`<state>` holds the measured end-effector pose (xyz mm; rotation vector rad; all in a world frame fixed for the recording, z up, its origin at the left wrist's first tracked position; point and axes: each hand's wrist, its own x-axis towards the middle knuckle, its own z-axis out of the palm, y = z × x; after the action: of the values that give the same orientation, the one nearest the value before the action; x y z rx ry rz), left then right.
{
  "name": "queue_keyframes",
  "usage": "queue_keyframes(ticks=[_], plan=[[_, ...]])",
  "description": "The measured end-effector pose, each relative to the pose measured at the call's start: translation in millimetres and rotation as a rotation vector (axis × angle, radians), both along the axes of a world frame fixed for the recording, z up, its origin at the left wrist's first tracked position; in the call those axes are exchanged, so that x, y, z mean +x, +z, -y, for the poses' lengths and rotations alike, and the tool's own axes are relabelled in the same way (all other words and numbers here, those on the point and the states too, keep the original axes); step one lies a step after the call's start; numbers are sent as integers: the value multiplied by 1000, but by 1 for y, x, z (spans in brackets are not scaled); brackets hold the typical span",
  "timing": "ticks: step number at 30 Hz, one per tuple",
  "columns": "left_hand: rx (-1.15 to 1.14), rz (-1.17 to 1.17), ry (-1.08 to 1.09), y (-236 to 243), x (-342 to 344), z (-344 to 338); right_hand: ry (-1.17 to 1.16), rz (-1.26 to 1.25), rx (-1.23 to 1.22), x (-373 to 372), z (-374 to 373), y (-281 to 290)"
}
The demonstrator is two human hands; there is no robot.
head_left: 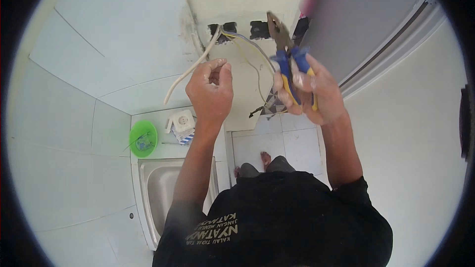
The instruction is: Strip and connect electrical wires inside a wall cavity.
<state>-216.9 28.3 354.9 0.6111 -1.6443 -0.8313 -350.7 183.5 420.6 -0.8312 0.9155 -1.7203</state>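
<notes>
My right hand (311, 89) grips combination pliers (279, 37) with blue and yellow handles, their metal jaws raised near the wall opening. My left hand (210, 79) is curled, thumb and index finger together, just right of a white cable (178, 81); whether anything is pinched there I cannot make out. The cable and thinner yellow and grey wires (247, 39) come out of a black-edged wall opening (215, 29). The thinner wires hang between my hands to dark ends. A second dark opening (260, 29) is to the right.
Below left, a green bowl (138, 146) with tools and a white socket (183, 121) rest on a tiled ledge beside a steel sink (153, 183). A grey panel (346, 20) stands at the right. My bare feet are on the tiled floor (302, 153).
</notes>
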Motion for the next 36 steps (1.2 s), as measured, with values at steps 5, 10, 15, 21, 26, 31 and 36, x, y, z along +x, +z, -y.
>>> queue_keyframes(ticks=[5,10,15,21,26,31,36], plan=[[-462,254,144,-1,14,27,-104,-268,249,46,-13,-36],[-438,615,257,2,10,52,-137,-377,448,68,15,-69],[-168,654,123,25,12,64,-343,-704,386,51,63,-74],[-258,710,87,57,20,74,-404,-780,417,31,88,-60],[-226,654,13,47,20,76,-336,-744,445,23,94,-55],[-206,641,0,35,20,66,-259,-794,503,17,102,-37],[-271,536,14,12,17,60,-158,-487,493,2,100,-21]])
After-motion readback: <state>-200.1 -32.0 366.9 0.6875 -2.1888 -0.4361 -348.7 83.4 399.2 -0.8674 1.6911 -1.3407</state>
